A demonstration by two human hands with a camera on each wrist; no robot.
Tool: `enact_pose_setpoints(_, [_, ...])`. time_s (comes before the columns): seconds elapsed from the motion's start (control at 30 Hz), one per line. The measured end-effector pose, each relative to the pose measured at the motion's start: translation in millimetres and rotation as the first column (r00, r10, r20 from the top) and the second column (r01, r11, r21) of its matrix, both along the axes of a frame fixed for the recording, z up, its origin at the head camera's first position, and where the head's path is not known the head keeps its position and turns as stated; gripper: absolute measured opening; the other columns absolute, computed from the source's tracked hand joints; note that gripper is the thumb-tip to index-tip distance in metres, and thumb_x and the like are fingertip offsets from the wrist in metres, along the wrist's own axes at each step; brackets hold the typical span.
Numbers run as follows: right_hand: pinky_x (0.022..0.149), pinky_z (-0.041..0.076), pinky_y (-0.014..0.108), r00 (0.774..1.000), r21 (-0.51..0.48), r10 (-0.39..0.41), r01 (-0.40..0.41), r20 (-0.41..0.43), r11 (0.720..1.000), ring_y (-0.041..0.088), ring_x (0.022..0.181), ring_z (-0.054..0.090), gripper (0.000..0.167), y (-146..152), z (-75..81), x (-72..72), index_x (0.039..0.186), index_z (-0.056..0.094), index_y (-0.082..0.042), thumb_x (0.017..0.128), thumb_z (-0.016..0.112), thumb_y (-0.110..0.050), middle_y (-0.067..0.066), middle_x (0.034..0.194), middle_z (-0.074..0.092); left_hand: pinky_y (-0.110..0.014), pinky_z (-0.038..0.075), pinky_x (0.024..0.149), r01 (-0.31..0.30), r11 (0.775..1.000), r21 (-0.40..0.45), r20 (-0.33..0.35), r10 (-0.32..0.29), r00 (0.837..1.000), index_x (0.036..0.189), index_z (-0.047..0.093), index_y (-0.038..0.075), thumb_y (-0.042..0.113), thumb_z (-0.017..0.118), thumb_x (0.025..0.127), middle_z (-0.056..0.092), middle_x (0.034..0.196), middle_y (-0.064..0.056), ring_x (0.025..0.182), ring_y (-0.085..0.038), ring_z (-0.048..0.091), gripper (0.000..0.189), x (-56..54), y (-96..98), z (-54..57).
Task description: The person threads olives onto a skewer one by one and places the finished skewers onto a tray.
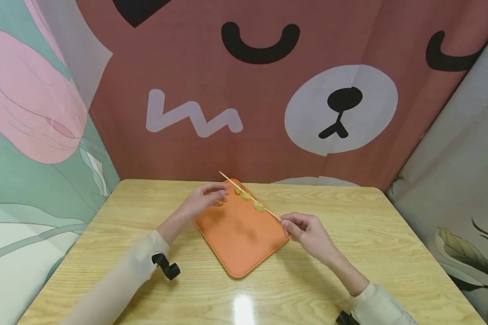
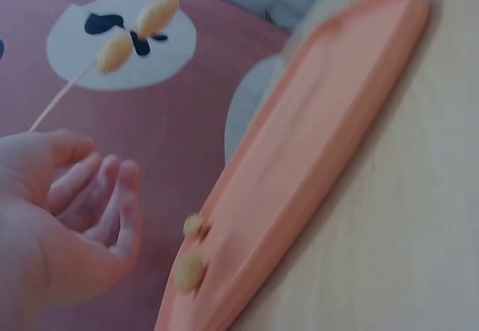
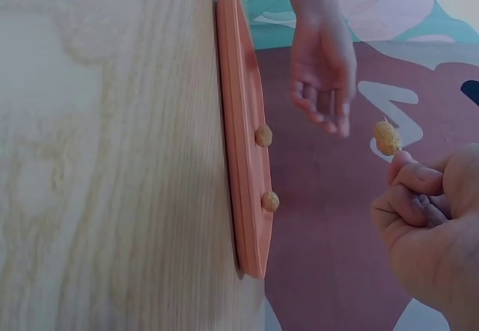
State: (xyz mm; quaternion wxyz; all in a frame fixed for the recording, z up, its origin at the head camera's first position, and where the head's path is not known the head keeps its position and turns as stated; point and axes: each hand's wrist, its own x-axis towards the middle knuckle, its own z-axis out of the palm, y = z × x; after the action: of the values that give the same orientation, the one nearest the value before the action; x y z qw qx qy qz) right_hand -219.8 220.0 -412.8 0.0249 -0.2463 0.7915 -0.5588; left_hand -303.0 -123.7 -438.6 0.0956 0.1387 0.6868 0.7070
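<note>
- As the right hand (image 1: 309, 232) pinches the skewer (image 1: 273, 214), two yellow pieces (image 1: 259, 206) ride it above the orange tray (image 1: 241, 248)!
- Left hand (image 1: 200, 198) apart, fingers loosely relaxed.
- Two loose pieces (image 3: 263, 135) sit on the tray.

Yellow lump (image 3: 388, 138) by right hand (image 3: 438, 226); left hand (image 3: 323, 73) apart; two lumps (image 3: 263, 135) on orange tray (image 3: 241, 159)

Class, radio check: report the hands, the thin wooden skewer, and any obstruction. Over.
Right hand pinches skewer, two yellow oval pieces threaded. Left hand holds nothing. Two more pieces on orange rectangular tray. No obstruction seen.
</note>
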Motion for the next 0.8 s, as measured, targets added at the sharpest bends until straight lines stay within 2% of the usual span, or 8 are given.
enact_pose_setpoints(0.1, [0.050,0.039,0.020,1.000,-0.008,-0.024,0.024,-0.003,1.000,0.009,0.057,0.046,0.017,2,1.5,-2.1,0.110,0.073,-0.002,0.104,0.062,-0.014,0.026,0.079,0.061,-0.058,0.049,0.098,-0.067,0.988,-0.139,-0.081,0.056,0.995,0.128,0.068,0.009,0.018,0.066,0.102,0.066,0.123,-0.017,0.112,-0.041,0.062,0.027,-14.2,-8.2,-4.5])
enact_pose_setpoints(0.17, [0.050,0.039,0.020,0.999,-0.011,-0.032,0.032,-0.003,0.999,0.009,0.058,0.046,0.018,3,2.6,-3.2,0.111,0.073,-0.001,0.104,0.062,-0.013,0.026,0.079,0.062,-0.054,0.052,0.093,-0.113,0.961,-0.253,-0.157,0.075,0.985,0.126,0.070,0.009,0.016,0.066,0.102,0.067,0.120,-0.017,0.106,-0.037,0.064,0.025,-23.4,-12.7,-8.2])
enact_pose_setpoints(0.23, [0.050,0.039,0.021,0.999,-0.007,-0.037,0.037,-0.007,0.999,0.009,0.058,0.046,0.018,5,3.6,-3.8,0.112,0.072,0.000,0.104,0.062,-0.012,0.023,0.079,0.062,-0.049,0.055,0.089,-0.151,0.919,-0.364,-0.228,0.069,0.971,0.124,0.071,0.006,0.014,0.066,0.102,0.069,0.118,-0.017,0.103,-0.034,0.066,0.024,-32.0,-16.7,-12.8])
enact_pose_setpoints(0.3, [0.050,0.038,0.022,0.999,-0.001,-0.039,0.039,-0.006,0.999,0.010,0.057,0.045,0.019,7,3.8,-4.1,0.113,0.072,0.000,0.104,0.061,-0.012,0.022,0.079,0.063,-0.045,0.056,0.089,-0.167,0.873,-0.458,-0.285,0.033,0.958,0.122,0.071,0.002,0.012,0.067,0.101,0.070,0.115,-0.015,0.102,-0.030,0.066,0.024,-39.7,-19.8,-17.7])
enact_pose_setpoints(0.4, [0.050,0.037,0.023,0.999,0.005,-0.044,0.044,-0.010,0.999,0.010,0.057,0.043,0.018,10,5.1,-4.1,0.113,0.072,-0.001,0.104,0.061,-0.012,0.023,0.079,0.062,-0.042,0.056,0.088,-0.165,0.811,-0.562,-0.326,-0.033,0.945,0.120,0.071,-0.003,0.011,0.069,0.099,0.071,0.109,-0.012,0.101,-0.029,0.066,0.025,-48.1,-22.7,-22.1])
enact_pose_setpoints(0.5, [0.050,0.036,0.024,0.999,0.010,-0.047,0.047,-0.015,0.999,0.011,0.057,0.042,0.018,13,5.4,-4.7,0.114,0.072,-0.003,0.104,0.061,-0.013,0.024,0.080,0.062,-0.042,0.055,0.086,-0.148,0.754,-0.639,-0.332,-0.097,0.938,0.120,0.071,-0.004,0.016,0.074,0.095,0.071,0.106,-0.010,0.098,-0.028,0.066,0.032,-50.7,-24.3,-23.4])
enact_pose_setpoints(0.67, [0.049,0.034,0.024,0.999,0.009,-0.043,0.043,-0.026,0.999,0.010,0.057,0.042,0.017,16,3.7,-7.2,0.114,0.072,-0.003,0.104,0.061,-0.012,0.027,0.080,0.061,-0.041,0.055,0.084,-0.143,0.657,-0.740,-0.341,-0.183,0.922,0.120,0.070,-0.003,0.021,0.082,0.088,0.071,0.101,-0.010,0.093,-0.025,0.066,0.041,-45.7,-21.3,-20.9])
enact_pose_setpoints(0.8, [0.047,0.033,0.024,0.999,-0.001,-0.027,0.027,-0.029,1.000,0.009,0.055,0.042,0.017,18,0.1,-9.6,0.112,0.072,0.000,0.105,0.060,-0.010,0.028,0.079,0.061,-0.038,0.054,0.080,-0.182,0.600,-0.779,-0.357,-0.186,0.915,0.115,0.073,0.002,0.019,0.083,0.086,0.069,0.098,-0.007,0.089,-0.021,0.063,0.035,-40.0,-16.3,-21.1])
